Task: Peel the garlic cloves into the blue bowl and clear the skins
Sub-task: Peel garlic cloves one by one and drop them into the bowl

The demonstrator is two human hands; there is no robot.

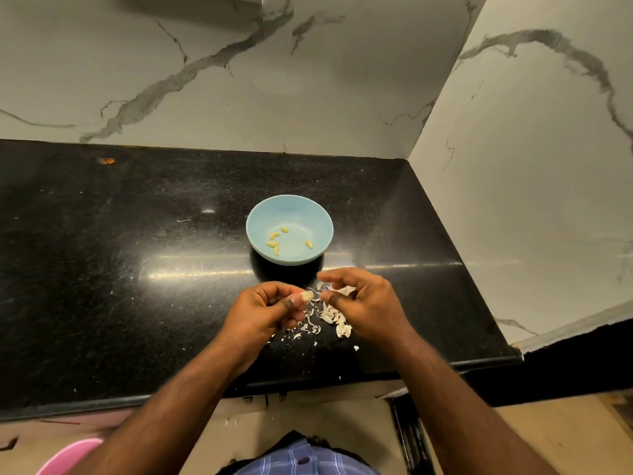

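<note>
Left grip (265, 308) pinches a garlic clove (306, 296); right grip (363, 303) hovers beside it, loosely curled, empty.

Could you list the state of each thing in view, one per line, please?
blue bowl: upright on the counter, holding five peeled cloves.
garlic clove: pinched in the left hand, partly peeled.
right hand: fingers curled beside the clove; contact unclear.
skins: scattered on the counter under the hands.

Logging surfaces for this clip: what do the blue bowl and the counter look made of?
Blue bowl: probably glazed ceramic or melamine; smooth, pale, soft sheen, can't tell which. Counter: looks like polished black granite; fine pale speckles and a sharp mirrored light streak.
</note>
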